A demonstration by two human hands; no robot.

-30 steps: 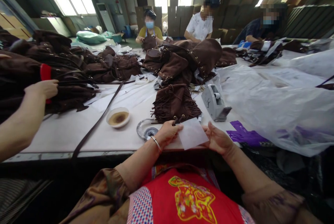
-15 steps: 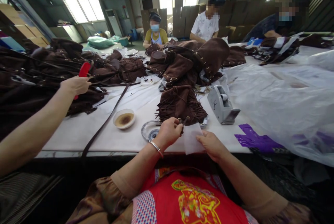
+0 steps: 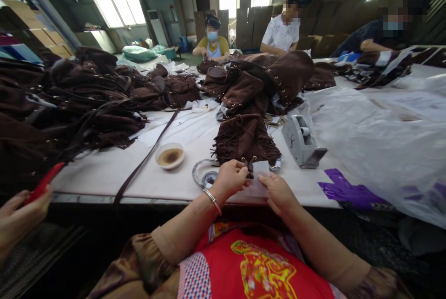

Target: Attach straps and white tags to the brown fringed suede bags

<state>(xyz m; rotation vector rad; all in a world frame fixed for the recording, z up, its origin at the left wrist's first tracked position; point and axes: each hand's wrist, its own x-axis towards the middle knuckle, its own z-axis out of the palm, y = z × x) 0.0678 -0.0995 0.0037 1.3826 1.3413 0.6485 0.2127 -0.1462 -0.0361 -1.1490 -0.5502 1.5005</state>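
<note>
A dark brown fringed bag [image 3: 244,139] lies on the white table in front of me, with eyelets along its near edge. My left hand [image 3: 232,179] is closed, fingertips pinching the dark cord end [image 3: 250,171] that hangs from this edge. Between thumb and fingers, my right hand [image 3: 281,193] grips a small white sheet of paper [image 3: 261,169]. The sheet is beside the cord and its left edge lies close to my left fingertips; whether it touches the cord I cannot tell. A roll of clear tape [image 3: 209,178] lies just behind my left wrist.
A bowl of brownish paste [image 3: 170,156] and a long strap [image 3: 148,157] lie to the left. Right of the bag stands a grey tape dispenser [image 3: 302,143], near plastic sheeting [image 3: 383,127]. Brown bags are heaped behind. At far left, a co-worker's hand [image 3: 24,215] holds a red tool [image 3: 43,183].
The paper has moved up and closer to the cord in my left hand. The co-worker's hand with the red tool has dropped from the bag pile to the lower left edge.
</note>
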